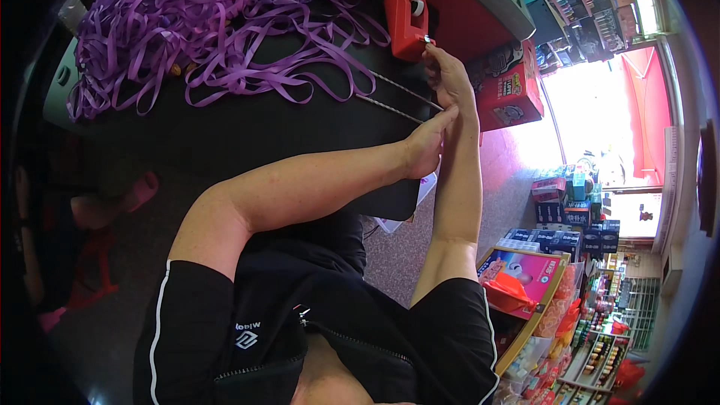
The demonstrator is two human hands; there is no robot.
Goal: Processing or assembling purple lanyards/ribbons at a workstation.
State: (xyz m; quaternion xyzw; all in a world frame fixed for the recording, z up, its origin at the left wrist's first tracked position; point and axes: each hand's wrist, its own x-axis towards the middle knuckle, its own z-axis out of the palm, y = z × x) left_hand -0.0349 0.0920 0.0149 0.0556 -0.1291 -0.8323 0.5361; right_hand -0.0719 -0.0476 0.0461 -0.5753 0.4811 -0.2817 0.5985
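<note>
At the red tape dispenser [406, 28], my right hand [450, 79] has its fingertips closed at the cutter, where the loose end of clear tape seems to be pinched. Crossing in front of my body, my left hand [426, 148] rests against the right wrist with its thumb up. Its fingers are mostly hidden, but they appear closed on two strands of a thin patterned cord [394, 108]. Those strands run taut from the black tabletop [300, 133] to my hands. A large tangled heap of purple ribbon straps [202, 22] covers the far left of the table.
A red printed box [514, 94] stands beyond my right wrist. Lower right, a display box with a pink panel [529, 277] and stacked cartons [574, 210] stand near shelves. To the left, another person's leg [94, 212] shows beside a red stool [97, 274].
</note>
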